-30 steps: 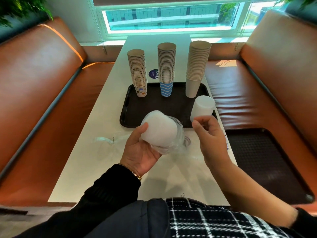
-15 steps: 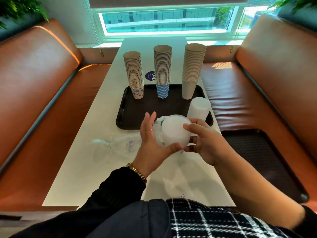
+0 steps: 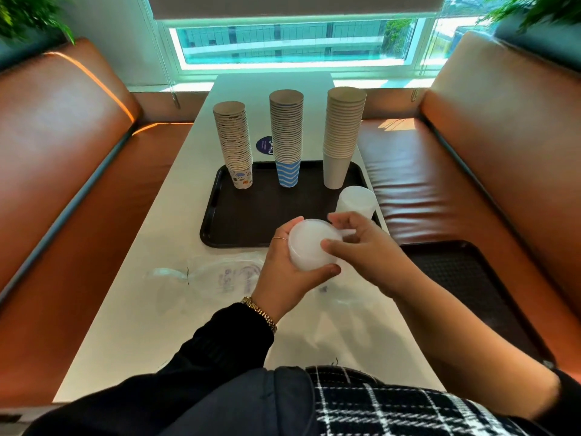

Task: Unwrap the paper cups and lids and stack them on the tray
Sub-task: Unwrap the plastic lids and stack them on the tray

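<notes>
I am holding a stack of white lids [image 3: 309, 245] in the middle of the frame, my left hand [image 3: 287, 275] gripping it and my right hand [image 3: 361, 250] pinching it, near the black tray [image 3: 251, 212].

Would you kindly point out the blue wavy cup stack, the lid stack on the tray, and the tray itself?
blue wavy cup stack [image 3: 287, 173], head view, on the bottom cup's striped wall.
lid stack on the tray [image 3: 356, 201], head view, on its white side.
tray [image 3: 251, 212], head view, on bare dark floor.

Black tray [image 3: 239, 221] on a white desk [image 3: 132, 309] — blue wave-striped cup stack [image 3: 287, 174], plain white cup stack [image 3: 336, 171], translucent white lids [image 3: 309, 247].
</notes>
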A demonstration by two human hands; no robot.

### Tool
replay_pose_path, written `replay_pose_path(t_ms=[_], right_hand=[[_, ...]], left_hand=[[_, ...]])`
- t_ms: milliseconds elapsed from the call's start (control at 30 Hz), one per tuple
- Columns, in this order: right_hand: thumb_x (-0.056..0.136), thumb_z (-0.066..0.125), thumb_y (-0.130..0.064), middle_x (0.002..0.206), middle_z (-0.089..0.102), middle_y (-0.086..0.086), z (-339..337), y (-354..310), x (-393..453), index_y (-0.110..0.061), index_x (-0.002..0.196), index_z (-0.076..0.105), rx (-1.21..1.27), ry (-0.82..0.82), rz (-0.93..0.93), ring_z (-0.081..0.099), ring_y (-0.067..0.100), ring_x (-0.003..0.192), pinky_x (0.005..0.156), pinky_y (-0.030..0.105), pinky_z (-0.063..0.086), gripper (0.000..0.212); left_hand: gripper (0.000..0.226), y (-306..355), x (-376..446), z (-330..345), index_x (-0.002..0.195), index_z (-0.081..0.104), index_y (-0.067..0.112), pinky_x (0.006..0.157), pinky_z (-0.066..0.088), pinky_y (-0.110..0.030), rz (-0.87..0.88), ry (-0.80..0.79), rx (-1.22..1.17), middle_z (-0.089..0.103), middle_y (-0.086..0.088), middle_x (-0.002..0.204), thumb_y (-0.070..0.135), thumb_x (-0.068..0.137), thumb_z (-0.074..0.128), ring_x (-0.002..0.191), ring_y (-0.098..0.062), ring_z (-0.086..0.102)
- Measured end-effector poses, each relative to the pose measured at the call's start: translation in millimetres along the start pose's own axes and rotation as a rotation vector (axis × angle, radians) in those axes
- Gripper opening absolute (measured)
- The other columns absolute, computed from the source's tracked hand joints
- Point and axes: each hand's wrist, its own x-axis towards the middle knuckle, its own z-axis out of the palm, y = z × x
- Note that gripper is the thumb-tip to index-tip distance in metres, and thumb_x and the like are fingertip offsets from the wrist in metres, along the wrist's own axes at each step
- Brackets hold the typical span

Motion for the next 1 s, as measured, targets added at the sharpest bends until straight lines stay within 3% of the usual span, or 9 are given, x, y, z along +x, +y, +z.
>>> replay_pose_path(t_ms=[133, 233, 300, 400, 600, 733, 867, 933, 1000], right_hand=[[0.078, 0.075, -0.052, 0.145, 0.041, -0.008, -13.1, -22.6, 4.8, -0.038, 0.144, 0.038, -0.357, -0.051, -0.145, 0.043, 0.014, 0.129, 0.103, 0.034, 0.042, 0.077], [0.071, 0.077, -0.058, 0.148, 0.039, -0.005, -15.9, -33.4, 14.2, -0.041, 0.149, 0.027, -0.661, -0.151, -0.195, 0.032, 0.019, 0.138, 0.111, 0.044, 0.036, 0.094], [0.073, 0.077, -0.054, 0.147, 0.041, -0.004, -16.3, -35.8, 21.0, -0.04, 0.149, 0.026, -0.741, -0.183, -0.207, 0.034, 0.02, 0.138, 0.11, 0.043, 0.038, 0.092], [0.075, 0.075, -0.048, 0.14, 0.045, -0.005, -18.1, -34.6, 29.6, -0.04, 0.147, 0.029, -0.775, -0.195, -0.24, 0.042, 0.018, 0.131, 0.102, 0.038, 0.044, 0.086], [0.076, 0.074, -0.034, 0.128, 0.04, -0.007, -36.0, -23.2, 46.2, -0.051, 0.142, 0.03, -0.591, -0.201, -0.268, 0.049, 0.016, 0.113, 0.09, 0.028, 0.048, 0.081], [0.072, 0.078, -0.032, 0.125, 0.041, -0.006, -52.2, -6.2, 67.0, -0.051, 0.12, 0.049, -0.311, -0.138, -0.295, 0.054, 0.016, 0.109, 0.096, 0.037, 0.052, 0.059], [0.054, 0.078, -0.052, 0.122, 0.049, 0.004, -65.1, 18.3, 95.8, -0.046, 0.09, 0.05, -0.012, 0.083, -0.303, 0.059, 0.023, 0.108, 0.093, 0.031, 0.052, 0.045], [0.056, 0.084, -0.046, 0.122, 0.052, 0.003, -66.4, 33.5, 109.5, -0.04, 0.089, 0.05, 0.046, 0.192, -0.309, 0.057, 0.023, 0.112, 0.092, 0.026, 0.05, 0.047], [0.063, 0.089, -0.035, 0.124, 0.052, 0.0, -63.9, 47.6, 120.8, -0.04, 0.09, 0.048, 0.023, 0.259, -0.295, 0.053, 0.022, 0.117, 0.095, 0.033, 0.049, 0.049]], left_hand=[[0.091, -0.6, 11.5, 8.0, 0.128, 0.028, 0.048, 0.078, 0.044, -0.004, 0.003, -0.003, 0.083, 0.037, 0.015, 0.13, 0.034, 0.062, 0.09, 0.11, 0.004, 0.047], [0.094, -1.4, 19.1, 17.4, 0.13, 0.03, 0.041, 0.073, 0.037, 0.005, 0.03, -0.011, 0.066, 0.035, 0.019, 0.122, 0.025, 0.061, 0.091, 0.102, 0.028, 0.039], [0.093, -3.6, 24.0, 22.6, 0.13, 0.03, 0.038, 0.073, 0.034, 0.007, 0.032, -0.019, 0.065, 0.034, 0.021, 0.119, 0.021, 0.062, 0.091, 0.098, 0.034, 0.035], [0.094, -6.5, 31.3, 26.7, 0.129, 0.029, 0.042, 0.072, 0.034, 0.008, 0.006, -0.014, 0.082, 0.036, 0.018, 0.124, 0.029, 0.061, 0.092, 0.103, 0.027, 0.038], [0.096, -16.3, 40.9, 30.0, 0.134, 0.032, 0.038, 0.083, 0.044, -0.003, -0.02, 0.007, 0.035, 0.04, 0.011, 0.135, 0.036, 0.059, 0.092, 0.115, 0.005, 0.046], [0.094, -20.4, 46.4, 31.6, 0.135, 0.035, 0.037, 0.096, 0.046, -0.016, -0.03, 0.039, 0.016, 0.039, 0.01, 0.135, 0.031, 0.06, 0.091, 0.112, 0.009, 0.046], [0.096, -26.6, 51.0, 29.7, 0.136, 0.034, 0.037, 0.096, 0.043, -0.016, -0.056, 0.053, 0.02, 0.04, 0.009, 0.137, 0.034, 0.059, 0.091, 0.115, 0.007, 0.046], [0.095, -27.9, 51.5, 28.0, 0.135, 0.033, 0.039, 0.095, 0.043, -0.017, -0.072, 0.053, 0.019, 0.04, 0.009, 0.136, 0.035, 0.059, 0.091, 0.115, 0.002, 0.046], [0.095, -27.9, 51.7, 27.7, 0.133, 0.032, 0.041, 0.095, 0.044, -0.02, -0.084, 0.058, 0.009, 0.039, 0.01, 0.134, 0.036, 0.058, 0.09, 0.115, -0.002, 0.047]])
